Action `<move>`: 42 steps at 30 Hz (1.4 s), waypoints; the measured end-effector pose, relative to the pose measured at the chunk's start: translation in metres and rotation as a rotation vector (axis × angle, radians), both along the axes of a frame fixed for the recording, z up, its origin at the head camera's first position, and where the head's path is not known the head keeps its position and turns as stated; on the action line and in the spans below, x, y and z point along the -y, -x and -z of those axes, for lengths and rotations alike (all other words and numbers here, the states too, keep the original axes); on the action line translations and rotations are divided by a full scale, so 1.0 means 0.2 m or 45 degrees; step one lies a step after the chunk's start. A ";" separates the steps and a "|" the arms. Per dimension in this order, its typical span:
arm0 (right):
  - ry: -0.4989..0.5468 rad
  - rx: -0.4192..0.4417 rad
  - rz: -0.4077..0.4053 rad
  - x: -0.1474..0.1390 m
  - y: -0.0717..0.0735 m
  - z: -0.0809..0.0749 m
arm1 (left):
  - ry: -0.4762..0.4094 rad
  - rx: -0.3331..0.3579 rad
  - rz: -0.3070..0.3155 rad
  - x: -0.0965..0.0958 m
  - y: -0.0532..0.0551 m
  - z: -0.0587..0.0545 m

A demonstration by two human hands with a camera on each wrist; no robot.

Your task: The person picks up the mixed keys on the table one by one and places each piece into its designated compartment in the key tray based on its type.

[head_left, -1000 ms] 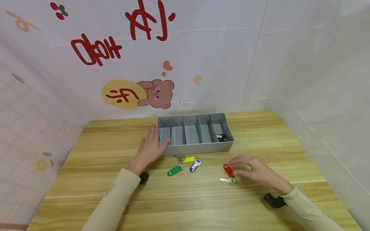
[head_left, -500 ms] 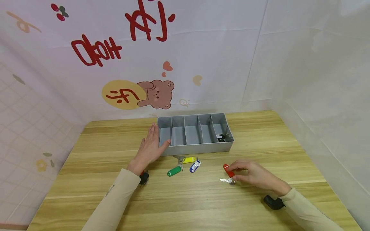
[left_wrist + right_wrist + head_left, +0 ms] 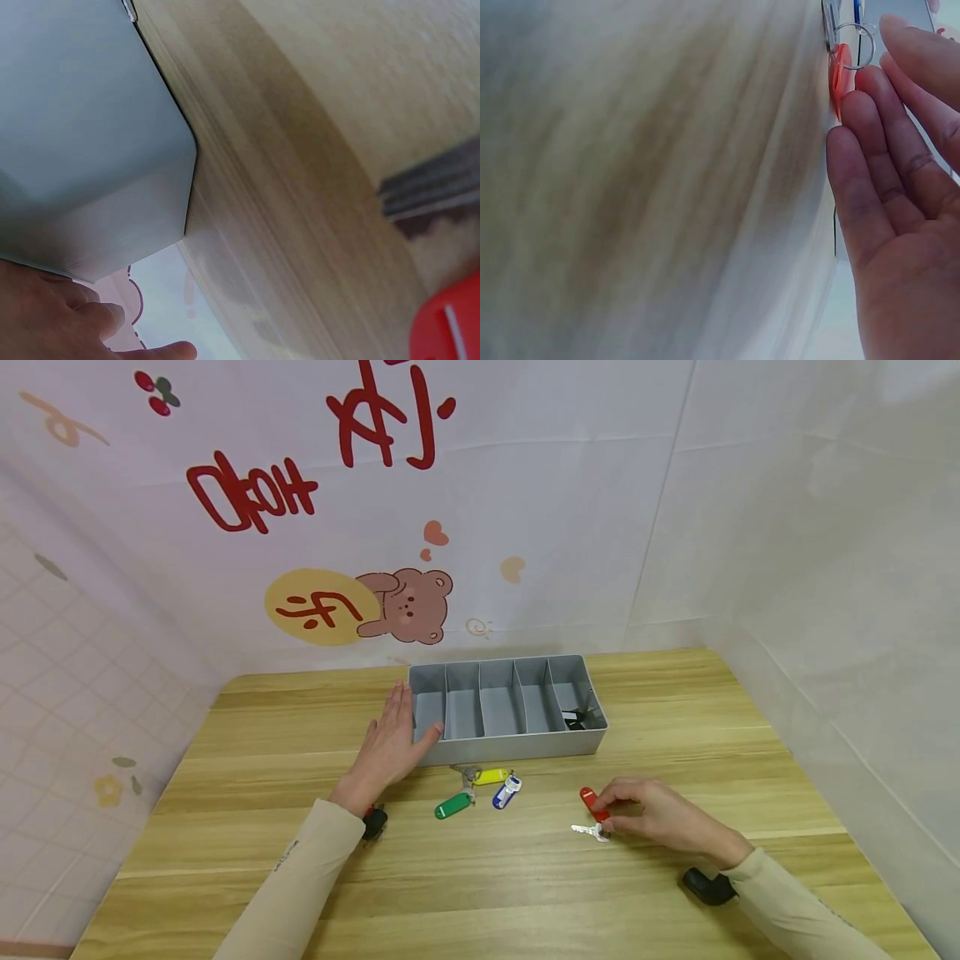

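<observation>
My left hand (image 3: 386, 747) rests with straight fingers against the left end of a grey divided box (image 3: 510, 746). Its fingers also show beside the box corner in the left wrist view. At the right, my right hand (image 3: 656, 814) reaches down to a red key tag (image 3: 589, 797) lying on the table, index fingertip over the tag and thumb beside its ring. A silver key (image 3: 588, 831) hangs off that tag, pointing left. In the right wrist view the metal ring (image 3: 871, 46) stands up between thumb and fingers, with a gap between the fingertips.
Green (image 3: 452, 806), yellow (image 3: 491, 776) and blue (image 3: 504, 795) key tags with keys lie before the box. Black-headed keys (image 3: 573, 718) sit in its rightmost compartment. Under the left wrist lies a black and red key bunch (image 3: 373, 821). A patterned white cloth (image 3: 570, 527) stands behind.
My right hand has lowered slightly and its index finger and thumb have come onto the red key tag and its ring. The left hand stays against the box.
</observation>
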State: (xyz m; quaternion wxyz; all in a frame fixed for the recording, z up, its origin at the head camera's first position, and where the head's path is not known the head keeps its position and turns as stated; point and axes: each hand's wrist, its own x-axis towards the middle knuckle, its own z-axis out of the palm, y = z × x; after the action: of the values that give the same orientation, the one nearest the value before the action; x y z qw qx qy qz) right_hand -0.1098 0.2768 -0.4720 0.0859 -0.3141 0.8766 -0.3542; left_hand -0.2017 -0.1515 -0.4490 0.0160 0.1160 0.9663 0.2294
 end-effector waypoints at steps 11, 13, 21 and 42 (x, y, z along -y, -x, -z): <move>0.016 0.015 -0.046 0.01 0.02 0.01 | -0.002 0.011 0.002 0.00 0.00 0.00; 0.017 0.007 -0.054 0.01 0.02 0.02 | -0.001 0.012 0.001 0.00 0.00 0.00; 0.011 -0.011 -0.073 0.01 0.02 0.02 | 0.001 0.019 -0.005 0.00 -0.01 -0.02; 0.121 -0.060 -0.049 0.01 0.04 -0.01 | 0.006 0.004 -0.005 0.00 0.00 0.00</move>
State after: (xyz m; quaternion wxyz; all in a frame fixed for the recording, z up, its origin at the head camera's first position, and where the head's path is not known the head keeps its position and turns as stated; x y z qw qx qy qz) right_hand -0.1168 0.2758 -0.4696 0.0569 -0.3428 0.8544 -0.3863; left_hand -0.2009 -0.1507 -0.4481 0.0175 0.1137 0.9670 0.2275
